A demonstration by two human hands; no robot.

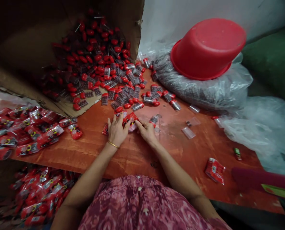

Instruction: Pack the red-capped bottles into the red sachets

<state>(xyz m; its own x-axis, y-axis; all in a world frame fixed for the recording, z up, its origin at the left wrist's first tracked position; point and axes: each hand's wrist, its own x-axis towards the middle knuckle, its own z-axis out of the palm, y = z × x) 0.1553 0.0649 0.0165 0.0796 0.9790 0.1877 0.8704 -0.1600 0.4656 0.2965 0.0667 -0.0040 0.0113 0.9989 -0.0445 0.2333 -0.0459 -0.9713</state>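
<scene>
A red printed plastic packet (132,118) is between my two hands, low over the orange-red table. My left hand (117,130) grips the packet's left part, its thumb pressed on the front and its fingers curving over the far side. More red packets (105,130) lie partly hidden under that hand. With thumb and forefinger, my right hand (146,130) pinches the packet's right edge. Just beyond the right knuckles is a small clear container with a red cap (154,120), dark balls inside.
A cardboard box (15,80) on its side spills many red-capped containers (123,92). Filled red packets (32,131) are heaped at left, with more (43,195) below the table edge. At right, a red tub (209,48) sits upside down on a plastic bag (200,92).
</scene>
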